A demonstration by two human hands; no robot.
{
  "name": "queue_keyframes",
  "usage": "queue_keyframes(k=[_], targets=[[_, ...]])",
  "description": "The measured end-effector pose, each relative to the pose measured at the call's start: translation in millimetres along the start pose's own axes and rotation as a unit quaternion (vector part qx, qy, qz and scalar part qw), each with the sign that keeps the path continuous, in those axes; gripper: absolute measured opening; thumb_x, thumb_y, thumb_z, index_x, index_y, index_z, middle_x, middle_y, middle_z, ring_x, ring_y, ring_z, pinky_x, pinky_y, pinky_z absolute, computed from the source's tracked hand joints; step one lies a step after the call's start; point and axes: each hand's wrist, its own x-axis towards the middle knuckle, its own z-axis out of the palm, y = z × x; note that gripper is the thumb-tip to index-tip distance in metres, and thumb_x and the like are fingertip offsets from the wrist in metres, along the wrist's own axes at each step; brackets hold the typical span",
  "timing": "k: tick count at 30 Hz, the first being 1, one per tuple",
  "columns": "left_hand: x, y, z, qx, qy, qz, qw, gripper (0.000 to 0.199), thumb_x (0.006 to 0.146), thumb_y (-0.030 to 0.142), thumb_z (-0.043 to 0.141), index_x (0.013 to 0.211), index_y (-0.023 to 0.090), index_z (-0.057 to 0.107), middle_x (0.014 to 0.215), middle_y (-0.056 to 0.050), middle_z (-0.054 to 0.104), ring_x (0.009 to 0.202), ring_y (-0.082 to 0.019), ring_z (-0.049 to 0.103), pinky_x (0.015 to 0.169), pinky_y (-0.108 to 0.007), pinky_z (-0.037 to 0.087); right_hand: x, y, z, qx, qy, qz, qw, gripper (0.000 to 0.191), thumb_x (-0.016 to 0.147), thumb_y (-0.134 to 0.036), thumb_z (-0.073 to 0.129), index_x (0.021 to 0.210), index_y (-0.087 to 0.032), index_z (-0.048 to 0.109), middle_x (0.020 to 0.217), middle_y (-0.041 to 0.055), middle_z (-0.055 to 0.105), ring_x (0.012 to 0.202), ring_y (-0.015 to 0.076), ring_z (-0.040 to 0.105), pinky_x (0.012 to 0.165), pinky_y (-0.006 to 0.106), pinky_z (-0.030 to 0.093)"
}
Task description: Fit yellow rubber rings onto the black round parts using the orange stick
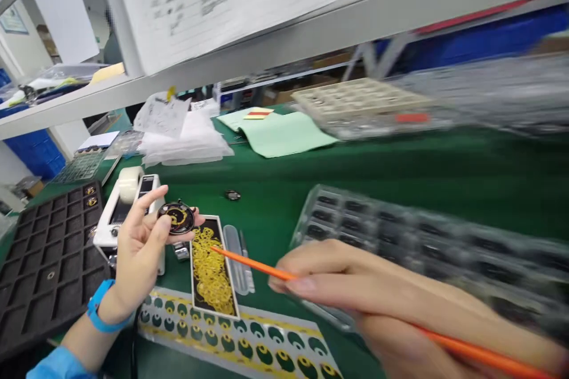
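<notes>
My left hand [144, 237] grips a small round black part [176, 217] between thumb and fingers, with a yellowish ring visible on its face. A blue band circles that wrist. In my right hand [338, 284] is a thin orange stick [249, 262], pinched between thumb and fingers. The stick's tip is over a shallow white-edged box of yellow rings [208, 272]; whether it touches them I cannot tell. Beside that box lies a clear narrow plastic case [236, 257]. Under the box's lower end stretches a strip sheet with round cut-outs [244, 346].
A black compartment tray [53, 254] is at the left, next to a white tape dispenser [109, 231]. At the right, a clear tray [382, 219] contains dark parts. A small dark piece [232, 195] lies on the green mat. A shelf [284, 41] with hanging paper crosses above.
</notes>
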Motion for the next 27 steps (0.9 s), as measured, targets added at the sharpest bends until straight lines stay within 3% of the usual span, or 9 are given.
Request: queue_keyframes(k=[2, 4, 10, 15, 18, 21, 24, 27], targets=[[7.9, -7.7, 14.1, -0.015, -0.003, 0.006, 1.0, 0.03, 0.092, 0.031, 0.063, 0.12, 0.023, 0.06, 0.102, -0.007, 0.075, 0.096, -0.023, 0.072, 0.074, -0.025, 0.062, 6.9, -7.5, 2.3, 0.034, 0.02, -0.023, 0.999, 0.02, 0.096, -0.022, 0.049, 0.103, -0.031, 0.064, 0.079, 0.0023, 0.07, 0.068, 0.018, 0.069, 0.055, 0.026, 0.057], [11.2, -12.6, 22.5, -0.028, -0.004, 0.012, 1.0, 0.025, 0.092, 0.031, 0.063, 0.116, 0.025, 0.064, 0.104, -0.006, 0.075, 0.099, -0.023, 0.071, 0.078, -0.026, 0.061, 13.3, -6.3, 6.6, 0.047, 0.041, -0.024, 0.998, 0.025, 0.091, -0.008, 0.052, 0.101, -0.028, 0.064, 0.08, 0.0023, 0.07, 0.069, 0.0167, 0.069, 0.059, 0.025, 0.058], [16.1, -16.1, 20.9, -0.049, -0.031, -0.001, 0.998, 0.026, 0.092, 0.028, 0.064, 0.118, 0.03, 0.066, 0.112, -0.004, 0.073, 0.109, -0.022, 0.067, 0.086, -0.024, 0.058, 20.0, 25.2, 23.3, 0.098, 0.051, 0.008, 0.994, 0.02, 0.09, -0.007, 0.054, 0.093, -0.021, 0.068, 0.08, 0.0038, 0.072, 0.071, 0.0148, 0.069, 0.062, 0.023, 0.059], [24.7, -15.9, 12.4, -0.081, -0.026, -0.047, 0.995, 0.027, 0.09, 0.029, 0.067, 0.117, 0.028, 0.066, 0.111, -0.005, 0.073, 0.108, -0.023, 0.067, 0.089, -0.025, 0.057, 22.8, 49.7, 23.2, 0.079, -0.028, -0.129, 0.988, 0.02, 0.095, -0.008, 0.05, 0.102, -0.016, 0.066, 0.092, 0.0096, 0.073, 0.087, 0.0144, 0.07, 0.074, 0.024, 0.06], [29.5, -18.2, 11.5, -0.093, -0.023, -0.083, 0.992, 0.03, 0.088, 0.028, 0.068, 0.118, 0.026, 0.066, 0.109, -0.007, 0.074, 0.107, -0.024, 0.067, 0.085, -0.024, 0.058, 24.6, 55.1, 17.9, -0.025, -0.064, -0.232, 0.97, 0.021, 0.097, -0.009, 0.046, 0.102, -0.012, 0.065, 0.093, 0.0117, 0.074, 0.09, 0.0176, 0.07, 0.077, 0.028, 0.06], [32.8, -22.1, 13.3, -0.103, -0.016, -0.101, 0.989, 0.031, 0.085, 0.027, 0.071, 0.116, 0.023, 0.067, 0.106, -0.007, 0.075, 0.107, -0.025, 0.068, 0.084, -0.025, 0.059, 24.2, 54.7, 15.0, -0.126, -0.073, -0.285, 0.947, 0.02, 0.097, -0.009, 0.045, 0.101, -0.012, 0.064, 0.093, 0.01, 0.075, 0.088, 0.0208, 0.07, 0.073, 0.032, 0.061], [32.7, -25.8, 16.4, -0.102, -0.01, -0.107, 0.989, 0.034, 0.083, 0.027, 0.073, 0.115, 0.021, 0.066, 0.101, -0.007, 0.075, 0.106, -0.027, 0.068, 0.086, -0.03, 0.06, 21.4, 51.6, 16.5, -0.127, -0.042, -0.265, 0.955, 0.016, 0.095, -0.009, 0.051, 0.104, -0.012, 0.063, 0.09, 0.0099, 0.076, 0.085, 0.0195, 0.071, 0.072, 0.031, 0.061], [28.6, -29.1, 20.2, -0.088, -0.02, -0.114, 0.989, 0.038, 0.082, 0.028, 0.074, 0.118, 0.021, 0.064, 0.101, -0.008, 0.075, 0.107, -0.028, 0.068, 0.086, -0.035, 0.061, 18.5, 48.5, 22.2, -0.071, 0.029, -0.179, 0.981, 0.018, 0.091, -0.007, 0.056, 0.107, -0.014, 0.063, 0.083, 0.0085, 0.074, 0.081, 0.0161, 0.07, 0.073, 0.028, 0.061]])
